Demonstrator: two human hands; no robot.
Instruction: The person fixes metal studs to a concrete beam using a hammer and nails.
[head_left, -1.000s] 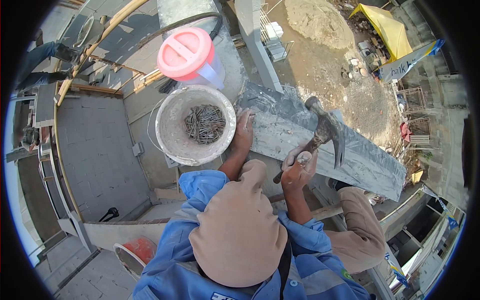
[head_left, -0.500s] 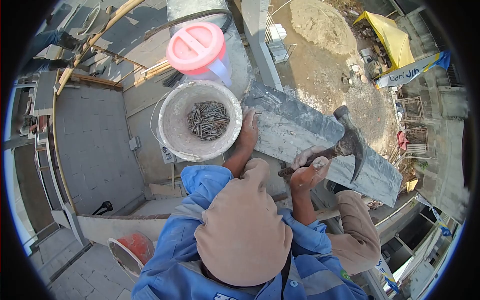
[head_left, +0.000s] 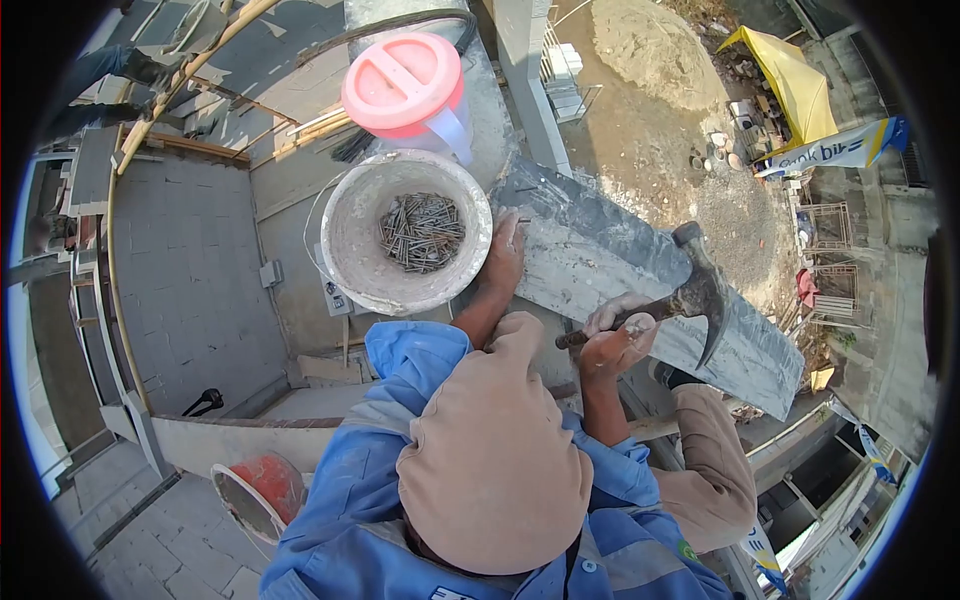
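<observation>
High above a dusty building site, with grey block walls and bare ground far below, a person in a blue jacket and tan head cloth crouches over a grey board that slants across the view. Their right hand is closed in a fist around the handle of a hammer, whose head and claw are raised above the board, out beyond the hand and clear of the wood. Their left hand rests on the near end of the board, fingers bent against the surface; whether it pinches anything there cannot be told. Just beside that hand, on its outer side, stands a white bucket with a heap of nails in its bottom, its rim almost touching the fingers. Beyond the bucket, farther from both hands, sits a pitcher with a pink lid. Below the left elbow, well apart, a red bucket stands on a lower level.
</observation>
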